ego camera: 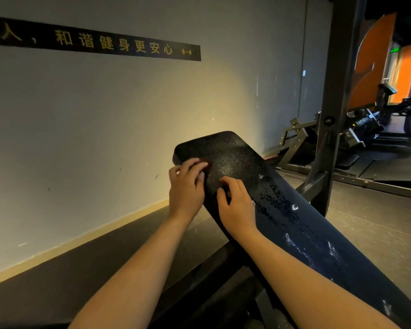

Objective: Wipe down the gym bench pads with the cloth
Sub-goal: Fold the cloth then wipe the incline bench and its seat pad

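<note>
A black gym bench pad (247,162) slopes from the centre of the frame to the lower right, streaked with wet. At its upper left edge the left hand (188,186) curls its grip over a sliver of dark red cloth (206,165). Just beside it, the right hand (237,210) touches the pad with bent fingers; whether its grip holds anything cannot be told.
</note>
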Tool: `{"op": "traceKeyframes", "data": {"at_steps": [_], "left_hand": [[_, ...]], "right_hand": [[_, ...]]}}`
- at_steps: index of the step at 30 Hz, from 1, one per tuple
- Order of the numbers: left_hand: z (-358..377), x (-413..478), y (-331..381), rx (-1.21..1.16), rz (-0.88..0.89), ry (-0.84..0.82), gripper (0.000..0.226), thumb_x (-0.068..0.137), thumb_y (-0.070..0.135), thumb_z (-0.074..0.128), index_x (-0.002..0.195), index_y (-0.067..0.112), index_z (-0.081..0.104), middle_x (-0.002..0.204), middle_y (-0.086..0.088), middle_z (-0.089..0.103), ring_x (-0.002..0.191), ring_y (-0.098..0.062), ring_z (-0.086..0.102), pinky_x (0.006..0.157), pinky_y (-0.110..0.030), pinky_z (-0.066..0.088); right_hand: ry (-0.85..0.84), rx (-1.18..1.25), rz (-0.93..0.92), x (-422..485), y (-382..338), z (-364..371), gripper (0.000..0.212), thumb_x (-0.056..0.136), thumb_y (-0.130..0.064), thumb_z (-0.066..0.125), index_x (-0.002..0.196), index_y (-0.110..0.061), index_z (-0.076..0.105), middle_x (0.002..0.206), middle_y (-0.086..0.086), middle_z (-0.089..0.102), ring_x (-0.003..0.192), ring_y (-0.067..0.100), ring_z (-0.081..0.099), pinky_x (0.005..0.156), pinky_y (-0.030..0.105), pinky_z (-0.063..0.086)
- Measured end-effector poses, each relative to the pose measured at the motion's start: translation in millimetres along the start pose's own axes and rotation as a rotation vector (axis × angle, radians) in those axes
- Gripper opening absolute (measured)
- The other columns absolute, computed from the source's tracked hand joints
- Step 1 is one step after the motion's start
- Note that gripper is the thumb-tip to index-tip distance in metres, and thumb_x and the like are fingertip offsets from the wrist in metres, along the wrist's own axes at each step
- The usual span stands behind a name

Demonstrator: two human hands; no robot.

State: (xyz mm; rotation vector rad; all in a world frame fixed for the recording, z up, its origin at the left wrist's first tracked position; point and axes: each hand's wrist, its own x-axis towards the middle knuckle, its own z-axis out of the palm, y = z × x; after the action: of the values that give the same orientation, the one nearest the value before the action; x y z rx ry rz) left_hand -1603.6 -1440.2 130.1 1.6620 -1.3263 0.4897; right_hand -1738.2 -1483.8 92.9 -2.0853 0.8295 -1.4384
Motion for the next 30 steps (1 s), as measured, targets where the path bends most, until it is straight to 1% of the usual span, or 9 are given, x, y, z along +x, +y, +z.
{"op": "traceKeyframes", "data": {"at_steps": [4,9,14,19,23,25,27,29,30], "left_hand": [[13,31,-2,0.057,-0.158,-0.03,0.035,0.106,0.034,0.042,0.137,0.03,0.058,0.152,0.012,0.039,0.134,-0.02,0.023,0.102,-0.031,0.04],[16,21,4,0.169,-0.072,-0.05,0.034,0.107,0.033,0.04,0.13,0.028,0.063,0.141,0.01,0.051,0.127,-0.023,0.031,0.091,-0.038,0.052],[19,-26,17,0.097,-0.017,-0.107,0.033,0.107,0.034,0.039,0.131,0.028,0.062,0.142,0.011,0.049,0.128,-0.021,0.03,0.092,-0.031,0.048],[21,-51,15,0.049,0.01,-0.14,0.032,0.107,0.035,0.04,0.131,0.032,0.062,0.143,0.014,0.048,0.128,-0.02,0.031,0.092,-0.024,0.04],[11,-33,7,0.008,0.036,-0.065,0.032,0.106,0.03,0.045,0.132,0.03,0.063,0.144,0.012,0.048,0.13,-0.018,0.03,0.093,-0.021,0.037],[9,-17,2,-0.03,-0.048,0.007,0.034,0.107,0.03,0.043,0.136,0.028,0.06,0.149,0.01,0.043,0.133,-0.017,0.027,0.096,-0.022,0.034],[15,-7,-1,-0.076,-0.136,-0.006,0.036,0.108,0.032,0.039,0.14,0.029,0.055,0.154,0.01,0.035,0.136,-0.019,0.023,0.099,-0.025,0.033],[24,-8,0,-0.089,-0.164,-0.011,0.035,0.108,0.032,0.037,0.138,0.029,0.055,0.155,0.011,0.033,0.136,-0.018,0.021,0.1,-0.025,0.034],[27,-11,2,-0.093,-0.159,-0.004,0.035,0.108,0.031,0.036,0.137,0.029,0.056,0.154,0.011,0.034,0.136,-0.018,0.022,0.1,-0.025,0.034]], "right_hand": [[0.037,0.078,-0.005,3,6,2,0.023,0.101,-0.026,0.053,0.124,-0.027,0.059,0.112,-0.022,0.052,0.1,0.001,0.057,0.085,0.033,0.054],[0.042,0.086,-0.013,4,6,1,0.025,0.101,-0.025,0.052,0.125,-0.024,0.06,0.115,-0.019,0.053,0.1,0.0,0.056,0.085,0.026,0.052],[0.078,0.16,0.018,-6,4,-1,0.021,0.101,-0.018,0.052,0.119,-0.016,0.063,0.111,-0.011,0.056,0.1,-0.006,0.053,0.083,0.014,0.045],[0.043,0.099,-0.005,-18,4,-5,0.022,0.102,-0.017,0.051,0.118,-0.018,0.065,0.112,-0.009,0.057,0.099,-0.011,0.052,0.082,0.002,0.036],[0.026,0.009,-0.058,-17,5,-4,0.023,0.101,-0.019,0.052,0.121,-0.017,0.063,0.115,-0.008,0.058,0.098,-0.002,0.052,0.082,0.007,0.036],[0.023,-0.016,-0.083,-15,6,-2,0.025,0.101,-0.02,0.052,0.124,-0.017,0.062,0.117,-0.008,0.058,0.105,0.002,0.052,0.084,0.014,0.038],[0.028,-0.03,-0.092,-14,8,0,0.026,0.101,-0.022,0.053,0.125,-0.019,0.061,0.118,-0.009,0.059,0.107,0.004,0.053,0.084,0.021,0.041],[0.035,-0.029,-0.092,-13,8,0,0.026,0.101,-0.024,0.053,0.126,-0.019,0.061,0.118,-0.01,0.059,0.108,0.005,0.054,0.085,0.019,0.041],[0.043,-0.02,-0.094,-13,9,0,0.026,0.101,-0.024,0.054,0.125,-0.019,0.061,0.118,-0.01,0.059,0.107,0.004,0.055,0.085,0.014,0.039]]}}
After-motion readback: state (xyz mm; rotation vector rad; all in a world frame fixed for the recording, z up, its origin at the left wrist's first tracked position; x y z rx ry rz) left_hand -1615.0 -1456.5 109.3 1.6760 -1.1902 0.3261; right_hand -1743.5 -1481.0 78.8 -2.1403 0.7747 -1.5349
